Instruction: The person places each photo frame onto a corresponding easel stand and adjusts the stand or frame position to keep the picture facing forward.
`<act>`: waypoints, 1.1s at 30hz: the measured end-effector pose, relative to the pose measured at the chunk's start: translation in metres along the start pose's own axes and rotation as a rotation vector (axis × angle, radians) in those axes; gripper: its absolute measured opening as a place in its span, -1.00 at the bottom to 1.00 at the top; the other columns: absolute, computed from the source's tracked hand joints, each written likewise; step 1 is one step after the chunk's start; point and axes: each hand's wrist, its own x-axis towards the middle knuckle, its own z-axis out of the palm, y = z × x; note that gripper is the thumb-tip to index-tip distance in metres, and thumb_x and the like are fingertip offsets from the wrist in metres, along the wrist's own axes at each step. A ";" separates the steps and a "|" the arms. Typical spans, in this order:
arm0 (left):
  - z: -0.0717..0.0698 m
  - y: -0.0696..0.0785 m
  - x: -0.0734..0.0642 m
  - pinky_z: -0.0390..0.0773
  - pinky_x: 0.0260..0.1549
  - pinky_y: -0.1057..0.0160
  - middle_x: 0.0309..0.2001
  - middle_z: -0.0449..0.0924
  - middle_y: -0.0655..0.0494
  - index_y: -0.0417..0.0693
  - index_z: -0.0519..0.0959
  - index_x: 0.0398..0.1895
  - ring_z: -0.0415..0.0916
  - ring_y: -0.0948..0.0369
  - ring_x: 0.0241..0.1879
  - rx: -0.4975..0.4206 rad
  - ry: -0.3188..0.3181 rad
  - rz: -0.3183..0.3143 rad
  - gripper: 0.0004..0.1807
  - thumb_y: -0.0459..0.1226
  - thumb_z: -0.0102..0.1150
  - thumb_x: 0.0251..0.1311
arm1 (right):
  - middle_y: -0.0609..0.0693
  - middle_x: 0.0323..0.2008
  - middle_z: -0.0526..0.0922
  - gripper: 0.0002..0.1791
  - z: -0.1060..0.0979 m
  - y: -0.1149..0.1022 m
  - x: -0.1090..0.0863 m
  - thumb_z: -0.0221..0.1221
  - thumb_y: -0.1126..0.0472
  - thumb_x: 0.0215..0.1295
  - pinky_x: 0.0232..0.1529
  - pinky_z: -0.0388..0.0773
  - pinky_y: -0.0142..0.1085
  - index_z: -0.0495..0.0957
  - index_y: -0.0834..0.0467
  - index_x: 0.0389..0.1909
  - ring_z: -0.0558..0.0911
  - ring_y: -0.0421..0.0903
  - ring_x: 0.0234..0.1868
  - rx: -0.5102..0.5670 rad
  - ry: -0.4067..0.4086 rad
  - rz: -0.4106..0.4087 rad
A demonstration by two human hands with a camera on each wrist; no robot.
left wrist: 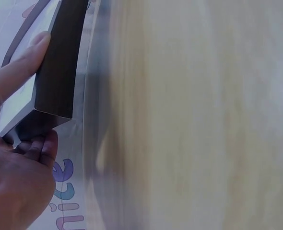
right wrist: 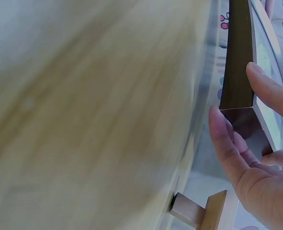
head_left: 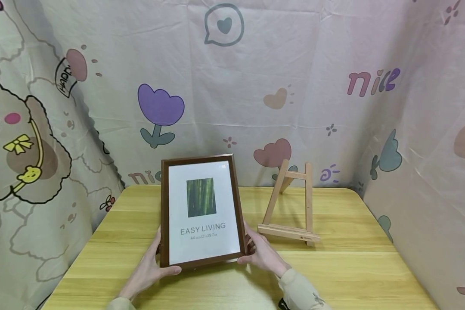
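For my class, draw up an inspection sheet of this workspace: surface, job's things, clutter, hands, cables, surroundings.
Surface: wood-grain table.
Job's things: brown picture frame, leaning back; wooden easel standing right of it.
Clutter: nothing seen.
Hands: left hand grips the frame's lower left corner, right hand its lower right.
Cables: nothing certain; a thin dark line beside the table is unclear.
Surroundings: printed fabric behind and at both sides.

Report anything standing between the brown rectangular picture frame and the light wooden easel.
Only the right hand, holding the picture frame near its lower right corner, lies between it and the easel; nothing else visible does.
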 end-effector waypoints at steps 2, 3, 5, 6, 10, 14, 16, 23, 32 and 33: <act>0.000 0.001 0.001 0.01 0.34 -0.53 0.61 -0.35 -0.37 -0.05 -0.46 0.62 -0.16 -0.45 0.51 -0.003 0.006 0.004 0.56 -0.05 0.64 -0.17 | 0.29 0.55 0.12 0.26 -0.001 0.001 0.000 0.51 0.15 -0.01 0.37 0.19 0.43 -0.12 0.15 0.61 0.24 0.43 0.46 0.013 0.006 -0.006; 0.001 0.002 0.001 0.01 0.34 -0.53 0.61 -0.35 -0.36 -0.02 -0.47 0.62 -0.16 -0.45 0.51 -0.005 0.006 0.003 0.56 -0.05 0.64 -0.17 | 0.27 0.55 0.11 0.26 -0.001 0.001 0.000 0.51 0.14 -0.01 0.38 0.15 0.44 -0.12 0.14 0.62 0.19 0.43 0.49 0.011 0.010 -0.006; 0.001 0.003 0.002 0.01 0.35 -0.52 0.61 -0.36 -0.36 0.00 -0.47 0.62 -0.16 -0.45 0.51 -0.007 0.008 0.002 0.56 -0.05 0.64 -0.17 | 0.30 0.50 0.23 0.27 -0.001 0.002 0.001 0.51 0.16 -0.01 0.38 0.27 0.37 -0.13 0.14 0.62 0.30 0.39 0.43 0.019 0.018 -0.021; 0.001 0.003 0.002 0.01 0.35 -0.52 0.61 -0.36 -0.36 0.01 -0.48 0.62 -0.16 -0.45 0.52 -0.008 0.009 0.001 0.56 -0.05 0.63 -0.17 | 0.31 0.43 0.35 0.27 -0.001 0.002 0.001 0.51 0.18 -0.02 0.35 0.39 0.28 -0.13 0.13 0.62 0.41 0.34 0.36 0.026 0.022 -0.031; 0.001 0.005 0.003 0.04 0.35 -0.51 0.61 -0.37 -0.37 -0.03 -0.48 0.62 -0.16 -0.45 0.51 0.000 0.013 0.003 0.56 -0.05 0.63 -0.15 | 0.13 -0.01 0.62 0.30 -0.002 0.003 0.001 0.51 0.25 -0.04 0.01 0.68 -0.20 -0.15 0.09 0.63 0.59 0.02 -0.06 0.040 0.040 -0.070; 0.002 0.006 0.004 0.07 0.34 -0.51 0.60 -0.38 -0.40 0.01 -0.50 0.62 -0.17 -0.47 0.51 0.014 0.023 0.013 0.55 -0.05 0.62 -0.13 | 0.06 -0.12 0.57 0.30 -0.003 0.003 0.000 0.51 0.29 -0.06 -0.18 0.66 -0.39 -0.13 0.10 0.62 0.53 -0.10 -0.16 0.062 0.055 -0.081; 0.002 0.007 0.004 0.09 0.34 -0.50 0.60 -0.37 -0.41 0.03 -0.50 0.62 -0.16 -0.47 0.51 0.021 0.030 0.025 0.55 -0.04 0.62 -0.12 | 0.08 -0.07 0.57 0.29 -0.004 0.002 -0.002 0.51 0.29 -0.06 -0.15 0.65 -0.38 -0.12 0.10 0.62 0.52 -0.11 -0.15 0.068 0.064 -0.077; 0.003 0.010 0.005 -0.01 0.34 -0.56 0.61 -0.39 -0.36 0.12 -0.51 0.62 -0.21 -0.46 0.52 0.018 0.048 0.061 0.54 -0.07 0.61 -0.11 | 0.08 -0.14 0.54 0.27 -0.009 -0.001 -0.004 0.50 0.34 -0.06 -0.09 0.68 -0.38 -0.10 0.12 0.62 0.54 -0.15 -0.19 0.108 0.084 -0.081; 0.004 0.018 0.008 -0.01 0.33 -0.57 0.64 -0.39 -0.24 0.20 -0.48 0.62 -0.20 -0.44 0.53 0.020 0.073 0.101 0.53 -0.05 0.62 -0.13 | 0.31 0.37 0.39 0.28 -0.015 -0.002 -0.010 0.49 0.36 -0.06 0.04 0.67 -0.40 -0.13 0.08 0.62 0.57 -0.12 -0.08 0.118 0.110 -0.074; 0.005 0.019 0.008 -0.01 0.33 -0.56 0.64 -0.38 -0.25 0.20 -0.47 0.62 -0.19 -0.45 0.52 0.021 0.079 0.110 0.53 -0.06 0.63 -0.14 | 0.33 0.44 0.31 0.28 -0.016 -0.002 -0.010 0.49 0.35 -0.06 0.05 0.67 -0.40 -0.12 0.09 0.62 0.57 -0.10 -0.06 0.116 0.115 -0.075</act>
